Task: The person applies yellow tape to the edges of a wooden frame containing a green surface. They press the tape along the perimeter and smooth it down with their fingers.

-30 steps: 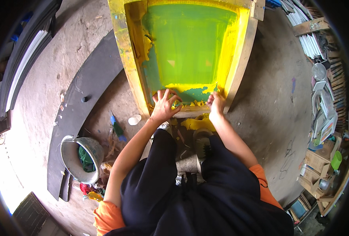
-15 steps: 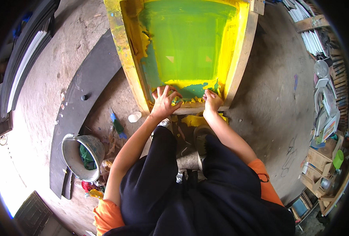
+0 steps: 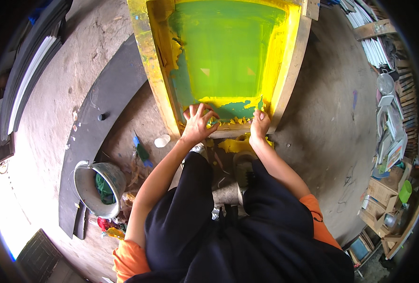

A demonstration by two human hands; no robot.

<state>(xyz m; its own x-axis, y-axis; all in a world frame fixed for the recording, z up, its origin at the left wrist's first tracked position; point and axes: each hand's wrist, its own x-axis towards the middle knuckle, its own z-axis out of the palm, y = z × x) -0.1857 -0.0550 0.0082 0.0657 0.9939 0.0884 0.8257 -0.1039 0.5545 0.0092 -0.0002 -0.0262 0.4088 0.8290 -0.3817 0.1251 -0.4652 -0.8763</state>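
In front of me is a screen printing frame [image 3: 288, 89], a wooden frame around a yellow-green mesh [image 3: 226, 52]. Dried yellow paint film [image 3: 219, 101] coats the mesh's border, with ragged torn edges and blue-green showing through on the near side. My left hand [image 3: 199, 123] rests on the frame's near left corner, its fingers spread and bent. At the near right corner my right hand [image 3: 260, 124] is closed in a pinch at the edge of the yellow film; the fingertips partly hide what they grip.
Peeled yellow scraps [image 3: 234, 145] lie on the floor below the frame. To the left are a white cup [image 3: 162, 140], a metal bucket [image 3: 87, 184] with green cloth inside, and a long dark curved board [image 3: 96, 108]. Cardboard boxes [image 3: 380, 194] and shelves line the right side.
My right hand has shifted slightly right, toward the frame's right rail, and its wrist has turned more upright. The left hand keeps its place.
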